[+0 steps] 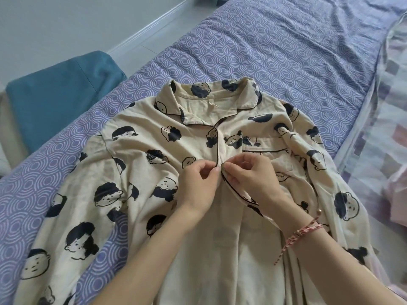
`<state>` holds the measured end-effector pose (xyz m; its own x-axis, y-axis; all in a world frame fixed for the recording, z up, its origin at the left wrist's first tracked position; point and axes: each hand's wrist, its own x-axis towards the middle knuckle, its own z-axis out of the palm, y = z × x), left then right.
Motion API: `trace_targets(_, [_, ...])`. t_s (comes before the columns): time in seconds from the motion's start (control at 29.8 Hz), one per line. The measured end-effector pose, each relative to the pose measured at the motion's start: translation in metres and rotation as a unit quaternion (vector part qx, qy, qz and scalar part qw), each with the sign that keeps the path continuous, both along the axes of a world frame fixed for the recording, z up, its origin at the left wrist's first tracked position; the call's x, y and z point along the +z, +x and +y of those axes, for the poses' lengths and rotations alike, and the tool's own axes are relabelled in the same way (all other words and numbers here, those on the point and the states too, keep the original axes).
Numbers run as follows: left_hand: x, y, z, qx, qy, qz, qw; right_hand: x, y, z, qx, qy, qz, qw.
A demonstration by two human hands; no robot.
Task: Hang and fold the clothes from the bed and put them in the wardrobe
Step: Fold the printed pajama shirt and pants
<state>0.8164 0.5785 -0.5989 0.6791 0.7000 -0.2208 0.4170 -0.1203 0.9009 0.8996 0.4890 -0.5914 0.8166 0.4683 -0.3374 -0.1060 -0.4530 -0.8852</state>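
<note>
Bedroom scene, seen from the foot of the garment. A cream, long-sleeved cotton pyjama shirt (136,155) printed with dark cartoon faces and edged in dark piping lies front-up and spread flat on a bed covered by a purple sheet with white concentric-circle pattern (286,51). The shirt's collar points away from the person and both its sleeves trail down its sides. The round cream top button (212,134), just below the shirt's collar, is fastened. Below it the shirt front hangs open towards the hem. A piped chest pocket (273,157) sits on the shirt's right-hand panel as viewed.

Both hands meet at the centre of the shirt front, just below the fastened button. The left hand (196,186) pinches the piped edge of one front panel between thumb and forefinger, the other fingers curled. The right hand (251,179) pinches the facing panel edge in the same way, and the fingertips of the two hands almost touch. Whether a button lies between the fingertips cannot be told. A braided pink-and-red cord bracelet (308,230) circles the right wrist, over the shirt's lower right part.

Left of the shirt, beyond the bed edge, stands a teal upholstered cushion (61,89). Right of the shirt lies a rumpled pastel checked quilt (387,102).
</note>
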Motion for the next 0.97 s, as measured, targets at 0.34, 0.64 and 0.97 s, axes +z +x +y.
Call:
trace_targets(0.34, [-0.007,0.008,0.01,0.049,-0.312,-0.067,0.947,0.003,0.0,0.0,-0.015,0.114,0.105,0.988])
trace_targets(0.64, [-0.006,0.01,0.007,-0.081,0.103,0.046,0.99,-0.017,-0.007,0.003,0.021,0.002,0.037,0.999])
trace_targets(0.97, [-0.011,0.006,0.009,-0.019,-0.041,0.031,0.998,-0.016,-0.006,0.018,-0.072,-0.036,0.142,0.987])
